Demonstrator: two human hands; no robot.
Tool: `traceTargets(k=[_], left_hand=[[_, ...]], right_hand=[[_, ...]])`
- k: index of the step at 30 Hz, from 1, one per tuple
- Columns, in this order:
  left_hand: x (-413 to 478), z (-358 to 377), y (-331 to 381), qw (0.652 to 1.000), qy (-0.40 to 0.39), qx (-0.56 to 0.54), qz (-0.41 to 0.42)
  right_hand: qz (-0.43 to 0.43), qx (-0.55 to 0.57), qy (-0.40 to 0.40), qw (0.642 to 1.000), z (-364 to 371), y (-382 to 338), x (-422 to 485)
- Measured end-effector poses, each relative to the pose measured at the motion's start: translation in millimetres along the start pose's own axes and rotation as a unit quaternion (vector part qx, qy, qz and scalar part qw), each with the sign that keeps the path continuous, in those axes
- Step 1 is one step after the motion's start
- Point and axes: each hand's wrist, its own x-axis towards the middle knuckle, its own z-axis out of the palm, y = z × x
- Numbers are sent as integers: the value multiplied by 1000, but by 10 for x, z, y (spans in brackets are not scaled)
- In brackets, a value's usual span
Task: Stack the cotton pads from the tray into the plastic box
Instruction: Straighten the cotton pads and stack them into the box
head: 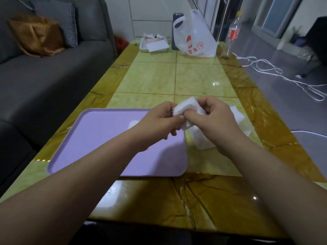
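We hold a small stack of cotton pads (187, 106) between both hands, above the far right corner of the lilac tray (99, 138). Our left hand (159, 119) pinches its left edge. Our right hand (215, 119) curls its fingers (193, 116) round the right side. The clear plastic box (203, 140) stands on the bench (194, 78) just right of the tray, under our right hand. We judge the coming move to be a short drop down and rightward, led by that nearer hand.

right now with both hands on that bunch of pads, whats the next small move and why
Probably lower the bunch down and right into the plastic box. The left hand and right hand both pinch the cotton pads above the right edge of the tray, and the box stands just beside that edge, partly under the right hand.
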Motion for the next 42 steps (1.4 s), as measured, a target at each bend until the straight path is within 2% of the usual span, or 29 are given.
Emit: traceTargets(k=[4,9,13,16,19,26,29,34,38,42], left_hand=[[241,398,171,998,39,46,25],[414,704,201,984,-15,170,57],[477,839,165,973,-34,225,51],[495,840,133,972,-29,227,41],[490,813,119,977,-31,211,29],[443,801,113,978,-25,204,26],[423,795,115,975,-24,217,34],[421,799,96,971,-14,234,40],[419,823,70,968,-6,245,56],[373,790,33,966,-9,244,86]], right_hand=[[-34,-88,118,989,-323,11,71],[-23,-254,137,957,-722,287,147],[-23,-317,109,942,-892,427,147],[1,-342,68,937,-890,543,161],[22,-357,70,931,-852,614,197],[108,-460,5,881,-776,458,318],[96,-490,-18,866,-754,410,277],[72,-486,-24,871,-644,348,216],[89,-467,-30,879,-550,308,210],[92,-533,-39,840,-535,101,156]])
